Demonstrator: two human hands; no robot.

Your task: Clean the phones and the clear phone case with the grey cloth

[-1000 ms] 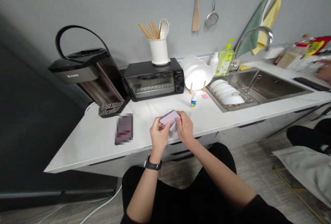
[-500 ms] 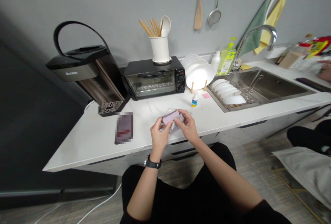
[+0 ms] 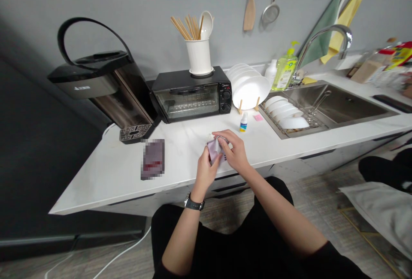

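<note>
Centrally, a small lilac case is gripped between both hands just above the white countertop, near its front edge. The left hand, with a dark watch on its wrist, clasps the case from below with curled fingers; the right hand closes over its top and right side. Just beyond stand a small dropper bottle and a pink note. Behind them a black toaster oven carries a white holder filled with chopsticks and a spoon. White plates stand in a rack, and bowls sit in the sink. A blurred dark object lies well to the left.
</note>
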